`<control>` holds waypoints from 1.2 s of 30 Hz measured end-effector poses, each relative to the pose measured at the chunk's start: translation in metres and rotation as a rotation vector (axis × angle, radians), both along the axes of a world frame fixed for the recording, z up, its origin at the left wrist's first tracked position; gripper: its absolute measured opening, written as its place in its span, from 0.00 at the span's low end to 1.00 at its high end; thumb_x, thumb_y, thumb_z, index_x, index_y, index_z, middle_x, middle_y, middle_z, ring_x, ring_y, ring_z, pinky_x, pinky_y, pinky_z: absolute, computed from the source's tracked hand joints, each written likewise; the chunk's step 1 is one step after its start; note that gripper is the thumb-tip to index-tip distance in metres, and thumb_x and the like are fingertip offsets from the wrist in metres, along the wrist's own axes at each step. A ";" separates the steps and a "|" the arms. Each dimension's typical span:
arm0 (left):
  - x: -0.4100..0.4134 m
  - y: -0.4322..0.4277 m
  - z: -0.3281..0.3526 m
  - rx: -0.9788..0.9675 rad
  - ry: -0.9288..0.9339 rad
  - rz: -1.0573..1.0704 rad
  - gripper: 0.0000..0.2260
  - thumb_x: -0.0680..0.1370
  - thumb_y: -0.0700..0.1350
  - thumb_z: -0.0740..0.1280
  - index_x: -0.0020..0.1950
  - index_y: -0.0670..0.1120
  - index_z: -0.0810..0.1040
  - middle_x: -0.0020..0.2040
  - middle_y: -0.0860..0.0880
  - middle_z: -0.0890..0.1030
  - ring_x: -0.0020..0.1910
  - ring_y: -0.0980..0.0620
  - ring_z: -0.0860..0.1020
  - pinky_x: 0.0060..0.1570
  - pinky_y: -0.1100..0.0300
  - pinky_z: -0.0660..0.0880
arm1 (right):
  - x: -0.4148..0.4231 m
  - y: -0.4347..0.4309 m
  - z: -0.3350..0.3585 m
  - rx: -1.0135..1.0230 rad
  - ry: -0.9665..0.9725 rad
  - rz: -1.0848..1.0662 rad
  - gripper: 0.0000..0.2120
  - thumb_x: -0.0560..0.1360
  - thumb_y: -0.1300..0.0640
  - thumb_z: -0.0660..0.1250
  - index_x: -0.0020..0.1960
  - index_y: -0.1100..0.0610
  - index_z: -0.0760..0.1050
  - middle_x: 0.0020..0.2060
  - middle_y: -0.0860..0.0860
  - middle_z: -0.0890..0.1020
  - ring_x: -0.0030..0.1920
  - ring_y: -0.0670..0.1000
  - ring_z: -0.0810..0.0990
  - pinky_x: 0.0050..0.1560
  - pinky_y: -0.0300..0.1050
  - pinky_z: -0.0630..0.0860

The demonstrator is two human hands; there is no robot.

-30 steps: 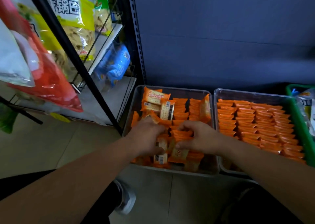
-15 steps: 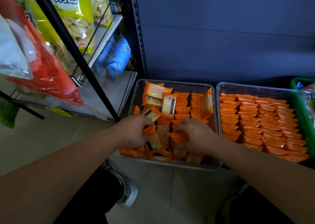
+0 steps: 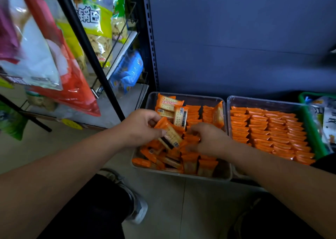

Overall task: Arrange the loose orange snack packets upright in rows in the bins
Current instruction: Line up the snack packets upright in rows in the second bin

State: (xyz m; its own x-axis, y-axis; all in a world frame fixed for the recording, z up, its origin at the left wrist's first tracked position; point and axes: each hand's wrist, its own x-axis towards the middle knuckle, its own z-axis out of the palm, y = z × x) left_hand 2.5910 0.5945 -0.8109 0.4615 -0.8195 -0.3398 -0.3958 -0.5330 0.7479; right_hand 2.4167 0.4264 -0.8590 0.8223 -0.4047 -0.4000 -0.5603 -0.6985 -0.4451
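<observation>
Orange packet [image 3: 170, 134] pinched in left hand [image 3: 140, 127], right hand [image 3: 209, 140] grip unclear, two bins [image 3: 183, 95] [image 3: 263, 99]

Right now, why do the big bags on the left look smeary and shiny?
Head view: the red bag hangs very close to the lens, so it is out of focus, and light glares off its plastic; the orange packets in the right bin look sharper.

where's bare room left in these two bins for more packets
Left bin: bare strip along the back wall right of the flat packets, and front right corner. Right bin: thin strip behind its rows. Crowded: loose packets at left bin's front.
</observation>
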 end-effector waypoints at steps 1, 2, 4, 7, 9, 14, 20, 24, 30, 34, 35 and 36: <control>-0.002 -0.001 0.009 -0.027 0.050 0.011 0.04 0.77 0.43 0.77 0.50 0.49 0.84 0.40 0.52 0.85 0.38 0.55 0.84 0.38 0.55 0.81 | -0.001 -0.003 0.016 0.195 -0.044 -0.055 0.32 0.73 0.49 0.79 0.73 0.44 0.72 0.63 0.43 0.76 0.65 0.47 0.76 0.54 0.41 0.78; -0.006 -0.001 0.018 -0.054 0.112 0.032 0.03 0.78 0.41 0.75 0.51 0.47 0.84 0.39 0.51 0.85 0.38 0.53 0.84 0.37 0.56 0.81 | -0.002 -0.006 0.031 0.352 -0.077 -0.078 0.33 0.72 0.53 0.80 0.74 0.43 0.72 0.64 0.42 0.77 0.65 0.47 0.77 0.54 0.42 0.80; -0.014 -0.004 0.034 -0.104 0.226 0.062 0.04 0.80 0.40 0.73 0.53 0.45 0.83 0.39 0.49 0.85 0.38 0.49 0.85 0.37 0.59 0.81 | -0.009 -0.010 0.056 0.521 -0.130 -0.069 0.32 0.72 0.58 0.80 0.73 0.44 0.74 0.63 0.43 0.81 0.63 0.45 0.80 0.59 0.46 0.83; -0.028 -0.011 0.046 -0.147 0.294 0.057 0.06 0.80 0.38 0.73 0.55 0.46 0.84 0.43 0.46 0.86 0.41 0.50 0.85 0.39 0.62 0.81 | -0.023 -0.009 0.075 0.601 -0.258 -0.146 0.17 0.76 0.59 0.77 0.64 0.49 0.82 0.53 0.47 0.87 0.54 0.47 0.86 0.56 0.49 0.85; -0.037 -0.020 0.049 -0.177 0.346 0.109 0.09 0.79 0.38 0.73 0.58 0.47 0.84 0.48 0.46 0.87 0.43 0.50 0.86 0.40 0.62 0.82 | -0.032 -0.009 0.076 0.574 -0.320 -0.222 0.08 0.77 0.57 0.76 0.56 0.50 0.84 0.48 0.49 0.88 0.50 0.50 0.87 0.55 0.54 0.85; -0.053 -0.044 0.046 -0.190 0.375 0.369 0.20 0.77 0.56 0.75 0.59 0.42 0.80 0.52 0.42 0.86 0.43 0.46 0.88 0.45 0.51 0.86 | -0.044 -0.013 0.065 0.361 -0.411 -0.379 0.08 0.74 0.52 0.78 0.48 0.48 0.79 0.43 0.49 0.85 0.42 0.51 0.85 0.42 0.50 0.84; -0.060 -0.061 0.043 -0.240 0.395 0.402 0.17 0.77 0.45 0.77 0.58 0.39 0.76 0.45 0.39 0.87 0.38 0.45 0.86 0.37 0.55 0.84 | -0.036 -0.004 0.059 0.216 -0.585 -0.202 0.18 0.68 0.54 0.83 0.49 0.46 0.75 0.50 0.48 0.80 0.45 0.44 0.82 0.40 0.35 0.79; -0.042 -0.055 0.045 -0.199 0.401 0.359 0.12 0.79 0.36 0.73 0.60 0.45 0.79 0.47 0.45 0.88 0.46 0.46 0.88 0.49 0.49 0.85 | -0.038 -0.012 0.069 0.490 -0.609 -0.336 0.13 0.71 0.51 0.81 0.53 0.46 0.82 0.52 0.47 0.84 0.51 0.49 0.85 0.52 0.52 0.85; -0.036 -0.046 0.045 -0.228 0.443 0.233 0.09 0.81 0.37 0.71 0.60 0.44 0.81 0.49 0.45 0.88 0.51 0.47 0.87 0.56 0.49 0.84 | -0.040 -0.017 0.076 0.742 -0.474 -0.459 0.14 0.77 0.61 0.74 0.62 0.55 0.80 0.49 0.51 0.89 0.51 0.51 0.88 0.51 0.48 0.85; -0.033 -0.044 0.045 -0.253 0.522 0.257 0.08 0.82 0.39 0.69 0.60 0.41 0.81 0.51 0.41 0.88 0.51 0.43 0.87 0.55 0.45 0.83 | -0.043 -0.016 0.077 0.760 -0.494 -0.441 0.11 0.78 0.62 0.74 0.59 0.56 0.82 0.48 0.52 0.88 0.51 0.52 0.88 0.49 0.47 0.85; -0.032 -0.044 0.045 -0.266 0.504 0.253 0.08 0.81 0.41 0.70 0.59 0.41 0.81 0.51 0.41 0.88 0.51 0.44 0.87 0.54 0.46 0.84 | -0.042 -0.016 0.077 0.754 -0.487 -0.441 0.11 0.77 0.63 0.74 0.58 0.55 0.82 0.48 0.52 0.88 0.51 0.52 0.88 0.50 0.48 0.85; -0.032 -0.044 0.045 -0.273 0.451 0.234 0.08 0.80 0.42 0.72 0.58 0.41 0.82 0.50 0.43 0.88 0.50 0.46 0.87 0.52 0.49 0.85 | -0.042 -0.015 0.077 0.736 -0.478 -0.437 0.11 0.76 0.62 0.75 0.58 0.54 0.82 0.48 0.51 0.88 0.51 0.51 0.88 0.52 0.48 0.85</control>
State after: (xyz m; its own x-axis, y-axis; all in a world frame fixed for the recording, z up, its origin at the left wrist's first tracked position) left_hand 2.5594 0.5508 -0.7663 0.4994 -0.7988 -0.3354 0.0996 -0.3317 0.9381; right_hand 2.3745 0.4112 -0.7823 0.8005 -0.4948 -0.3383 -0.3510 0.0704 -0.9337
